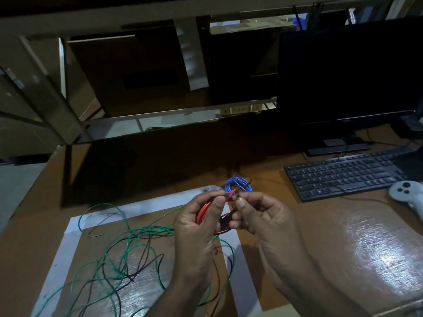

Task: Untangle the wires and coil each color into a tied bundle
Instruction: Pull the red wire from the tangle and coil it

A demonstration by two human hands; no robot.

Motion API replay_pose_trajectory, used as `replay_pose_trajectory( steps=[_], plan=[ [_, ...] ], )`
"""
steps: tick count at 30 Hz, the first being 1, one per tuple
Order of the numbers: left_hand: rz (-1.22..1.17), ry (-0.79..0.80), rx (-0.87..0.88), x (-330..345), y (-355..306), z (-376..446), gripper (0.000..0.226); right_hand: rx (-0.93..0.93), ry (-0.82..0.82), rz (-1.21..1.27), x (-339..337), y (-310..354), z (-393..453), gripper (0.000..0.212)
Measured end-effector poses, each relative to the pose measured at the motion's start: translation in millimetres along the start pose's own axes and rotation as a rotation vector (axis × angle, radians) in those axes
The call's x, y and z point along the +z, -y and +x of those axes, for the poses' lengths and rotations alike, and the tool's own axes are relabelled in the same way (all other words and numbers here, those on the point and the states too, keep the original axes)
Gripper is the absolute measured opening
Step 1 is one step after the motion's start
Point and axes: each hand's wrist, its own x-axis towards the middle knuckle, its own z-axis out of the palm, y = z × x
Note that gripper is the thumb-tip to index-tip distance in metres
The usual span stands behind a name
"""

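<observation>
Green wire (128, 245) and black wire (142, 255) lie loose and tangled on the near surface (343, 248). Above them, left hand (196, 227) grips a red wire coil (202, 213); right hand (263, 216) pinches its end. Blue wire bundle (237, 185) rests beyond. Keyboard (343, 175) and monitor (348, 72) stand farther right.

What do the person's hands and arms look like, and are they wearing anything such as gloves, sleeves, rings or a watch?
Both the left hand and the right hand are bare, with no gloves. No ring shows on the visible fingers, and no watch or bracelet shows at the wrists. The forearms are uncovered as far as the frame's lower edge, so no sleeve is in view.
</observation>
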Motion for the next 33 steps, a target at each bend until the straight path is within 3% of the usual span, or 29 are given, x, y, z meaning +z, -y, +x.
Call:
replay_pose_trajectory(
  steps=[7,33],
  plan=[
    [-0.012,-0.012,-0.004,2.1,-3.6,-1.3,0.033,-0.038,0.027,0.039,1.3,2.1,-1.3,0.009],
    [-0.024,0.002,-0.03,5.5,-8.0,-3.5,0.023,-0.079,0.016,-0.041,-4.5,-1.5,1.4,0.01]
  ],
)
